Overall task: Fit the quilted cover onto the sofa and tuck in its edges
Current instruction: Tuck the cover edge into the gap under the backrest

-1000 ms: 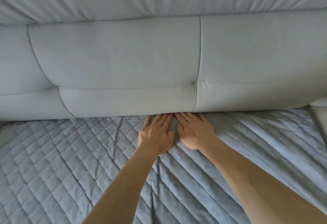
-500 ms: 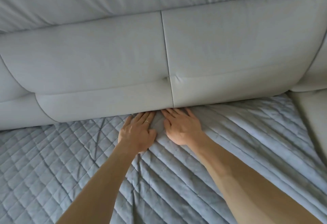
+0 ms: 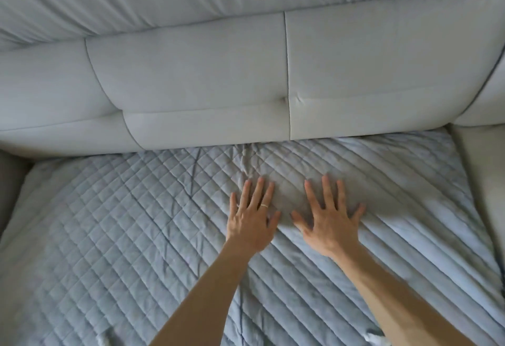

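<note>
Sofa (image 3: pixel 191 78) seat: left hand (image 3: pixel 252 221), right hand (image 3: pixel 329 222) flat on quilted cover (image 3: pixel 123 222), fingers spread.

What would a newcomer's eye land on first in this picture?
Two bare hands, the left hand and the right hand, lie flat with fingers spread in the middle of the pale blue-grey quilted cover that spreads over the seat. Behind them runs the light grey padded sofa backrest, and the cover bunches into small wrinkles where it meets the backrest's lower edge. A thin ring shows on the left hand.
</note>
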Motion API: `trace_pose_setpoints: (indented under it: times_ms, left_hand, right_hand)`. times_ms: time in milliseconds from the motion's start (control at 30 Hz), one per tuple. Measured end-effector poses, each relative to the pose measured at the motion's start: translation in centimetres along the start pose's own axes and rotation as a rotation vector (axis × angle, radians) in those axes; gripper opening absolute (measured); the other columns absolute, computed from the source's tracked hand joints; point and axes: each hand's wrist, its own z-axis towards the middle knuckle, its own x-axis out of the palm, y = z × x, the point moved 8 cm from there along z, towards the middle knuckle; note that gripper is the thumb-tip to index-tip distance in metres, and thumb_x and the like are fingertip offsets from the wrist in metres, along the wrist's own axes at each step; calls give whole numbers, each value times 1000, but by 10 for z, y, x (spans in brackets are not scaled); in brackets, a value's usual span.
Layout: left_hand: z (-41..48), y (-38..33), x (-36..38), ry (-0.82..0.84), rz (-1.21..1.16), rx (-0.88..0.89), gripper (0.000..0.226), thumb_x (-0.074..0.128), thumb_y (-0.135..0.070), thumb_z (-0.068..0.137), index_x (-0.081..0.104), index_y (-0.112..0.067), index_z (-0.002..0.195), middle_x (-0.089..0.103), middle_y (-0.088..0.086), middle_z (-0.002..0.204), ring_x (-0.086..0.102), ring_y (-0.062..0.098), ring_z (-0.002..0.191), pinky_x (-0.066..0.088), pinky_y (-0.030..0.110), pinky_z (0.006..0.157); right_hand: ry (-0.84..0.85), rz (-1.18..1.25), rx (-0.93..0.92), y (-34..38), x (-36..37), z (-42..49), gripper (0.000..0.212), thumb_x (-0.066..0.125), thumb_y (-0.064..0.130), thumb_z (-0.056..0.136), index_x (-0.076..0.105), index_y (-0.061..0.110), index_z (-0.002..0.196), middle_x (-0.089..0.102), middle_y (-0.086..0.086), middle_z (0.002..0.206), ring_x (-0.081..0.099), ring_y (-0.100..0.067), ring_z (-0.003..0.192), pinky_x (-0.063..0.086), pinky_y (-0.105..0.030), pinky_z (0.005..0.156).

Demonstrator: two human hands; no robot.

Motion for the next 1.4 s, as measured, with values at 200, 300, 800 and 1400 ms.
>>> trace_pose_setpoints:
  times_ms: [200, 300, 800, 1400]
  left_hand:
    - [-79, 43, -15, 154, -20, 77, 59, 37, -36, 100, 15, -34, 155, 6, -10, 164, 6, 14, 150, -3, 44, 120]
    - [-132, 120, -39, 113, -127, -39, 53, 42, -34, 99, 30, -34, 151, 23, -10, 160, 20, 11, 146, 9, 37, 121]
    - [-367, 508, -88, 117, -180, -534, 49, 47, -31, 94, 44, -28, 143, 46, -8, 144, 46, 16, 129, 33, 29, 110]
    - [-221, 619, -122, -158, -396, -318, 55, 41, -26, 99, 30, -14, 152, 25, 4, 160, 24, 18, 146, 21, 28, 116]
  right_hand:
    - [294, 40, -49, 79, 18, -68, 72, 22, 78, 86, -15, 57, 144, -27, 6, 160, -22, -37, 146, 11, -77, 107]
    - [317, 46, -151, 154, 21, -102, 71, 20, 74, 90, -13, 51, 148, -20, 8, 162, -18, -29, 149, 8, -70, 112]
    - [262, 126, -407, 528, 36, -219, 66, 23, 62, 96, 2, 38, 155, -2, 5, 165, -7, -18, 151, 5, -56, 118]
    - [56, -35, -566, 718, 44, -70, 57, 34, 42, 101, 21, 26, 155, 12, 1, 164, 5, -17, 151, 16, -46, 119]
